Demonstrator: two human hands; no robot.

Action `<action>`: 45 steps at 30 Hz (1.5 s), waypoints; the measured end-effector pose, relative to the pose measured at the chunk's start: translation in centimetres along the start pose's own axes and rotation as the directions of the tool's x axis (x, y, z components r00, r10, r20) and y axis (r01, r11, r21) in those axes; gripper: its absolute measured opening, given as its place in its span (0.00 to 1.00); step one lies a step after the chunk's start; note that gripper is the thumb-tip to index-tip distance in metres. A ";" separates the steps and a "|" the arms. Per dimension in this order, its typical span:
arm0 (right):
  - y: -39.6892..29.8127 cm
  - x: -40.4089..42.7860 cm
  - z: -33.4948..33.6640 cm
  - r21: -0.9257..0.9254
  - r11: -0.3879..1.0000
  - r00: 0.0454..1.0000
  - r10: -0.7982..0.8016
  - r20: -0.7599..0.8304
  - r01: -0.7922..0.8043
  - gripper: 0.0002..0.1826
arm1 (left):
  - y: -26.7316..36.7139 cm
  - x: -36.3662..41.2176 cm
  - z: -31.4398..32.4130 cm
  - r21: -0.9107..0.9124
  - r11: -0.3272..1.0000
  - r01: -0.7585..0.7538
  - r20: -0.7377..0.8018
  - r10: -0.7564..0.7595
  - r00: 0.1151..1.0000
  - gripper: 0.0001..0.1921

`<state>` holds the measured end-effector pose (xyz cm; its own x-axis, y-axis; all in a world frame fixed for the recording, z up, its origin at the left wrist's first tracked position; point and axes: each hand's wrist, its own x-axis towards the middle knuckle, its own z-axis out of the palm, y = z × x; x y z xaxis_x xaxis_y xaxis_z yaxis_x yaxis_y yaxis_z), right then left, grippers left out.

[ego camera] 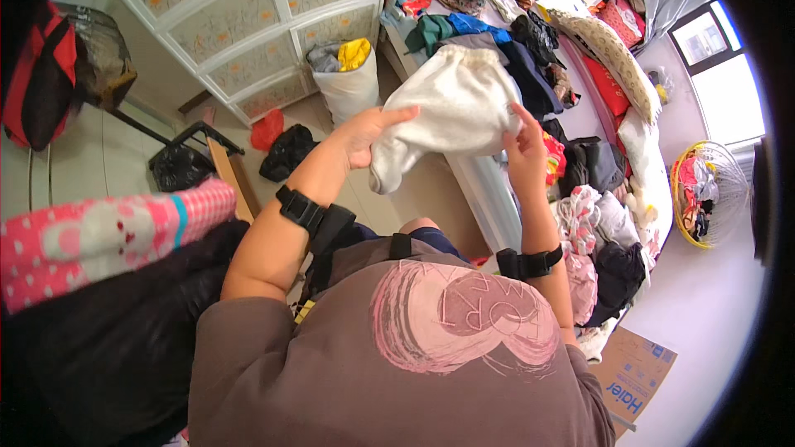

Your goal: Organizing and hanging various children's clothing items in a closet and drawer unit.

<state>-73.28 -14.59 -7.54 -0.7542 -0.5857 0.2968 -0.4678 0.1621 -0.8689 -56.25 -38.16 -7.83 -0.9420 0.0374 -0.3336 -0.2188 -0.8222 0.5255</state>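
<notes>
A cream-white knit garment [450,99] with a gathered edge hangs between my two hands, in front of me. My left hand [372,133] grips its left side, thumb on top, where a cuff-like end droops below. On the right side, my right hand [523,136] pinches the cloth between thumb and fingers. Behind the garment, dark blue clothing [531,74], a green cloth [428,34] and a black plastic bag [535,36] lie on the bed. What type of garment it is I cannot tell for sure.
A white sack [348,84] with grey and yellow cloth stands by the patterned cabinet [223,25]. Black [289,152] and red [268,129] bags lie on the floor. Clothes and pillows [646,161] cover the bed at right. A yellow-rimmed basket [678,198] and a cardboard box [640,366] are farther right.
</notes>
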 end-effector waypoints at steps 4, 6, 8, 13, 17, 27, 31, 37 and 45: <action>4.3 5.4 -0.3 -0.084 0.964 0.856 0.263 0.446 -0.252 0.23 | 3.2 0.7 -0.3 0.488 0.870 -0.071 0.013 0.074 0.997 0.20; 2.2 8.6 1.1 -0.486 0.873 0.582 0.408 0.704 -0.025 0.18 | 4.4 1.1 -0.8 0.519 0.854 -0.034 0.007 0.035 0.999 0.19; -0.6 10.8 3.3 -0.484 0.846 0.636 0.251 0.730 0.222 0.18 | 6.2 2.1 -1.4 0.546 0.836 -0.055 0.014 0.057 0.998 0.19; -3.1 15.8 9.9 0.209 0.976 0.574 -0.135 0.808 -0.064 0.26 | 11.2 3.2 -2.6 0.641 0.758 -0.116 -0.039 0.184 0.982 0.19; -3.2 20.6 13.9 0.008 0.945 0.471 -0.170 0.865 0.327 0.24 | 15.1 3.9 -4.0 0.814 0.579 0.038 -0.259 0.305 0.916 0.14; -0.6 33.5 20.7 -0.004 1.000 0.696 -0.011 0.718 0.020 0.19 | 14.7 1.7 -12.7 0.370 0.910 -0.188 -0.764 0.413 0.495 0.44; -4.3 32.7 23.8 0.246 0.946 0.653 -0.053 0.756 -0.209 0.19 | 15.8 6.3 -15.0 0.138 0.953 -0.269 -0.761 0.276 0.587 0.53; -3.8 34.4 25.6 0.336 0.858 0.759 0.092 0.645 -0.390 0.24 | 22.1 8.8 -13.8 0.000 0.813 -0.582 -0.143 0.576 0.805 0.43; -1.4 33.1 20.1 0.403 0.183 0.442 0.430 0.787 -0.897 0.31 | 27.7 14.1 -13.9 0.650 0.752 -0.103 -0.136 0.249 0.959 0.33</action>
<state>-88.31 -50.18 -4.52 -0.1714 -0.8143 -0.5546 0.7767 0.2346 -0.5845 -72.02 -68.31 -8.83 -0.9231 -0.2464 -0.2952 -0.2327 -0.2531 0.9390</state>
